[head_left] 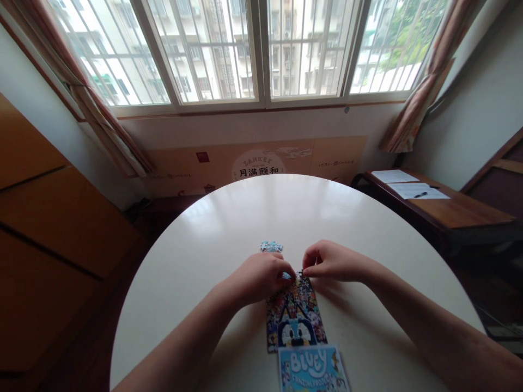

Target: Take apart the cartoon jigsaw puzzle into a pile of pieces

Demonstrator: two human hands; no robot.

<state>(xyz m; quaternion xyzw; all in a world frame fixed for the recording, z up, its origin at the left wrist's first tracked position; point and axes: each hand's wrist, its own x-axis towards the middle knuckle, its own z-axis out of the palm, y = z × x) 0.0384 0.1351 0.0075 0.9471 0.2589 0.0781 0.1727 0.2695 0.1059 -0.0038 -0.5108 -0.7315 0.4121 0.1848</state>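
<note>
A colourful jigsaw puzzle lies on the white round table, with a blue cartoon dog's face at its near end. Over its far left part is my left hand, fingers curled and closed with the tips low on the surface; what is between them is hidden. My right hand is at the far right corner, thumb and finger pinched at a small dark jigsaw piece on the puzzle's edge. Just beyond my left hand sits a small pile of loose light-blue jigsaw pieces.
A blue card marked "BLUEY" overlaps the puzzle's near edge. The round table stands before a barred window. At the right, a wooden side table holds papers and a pen. A brown cabinet is at the left.
</note>
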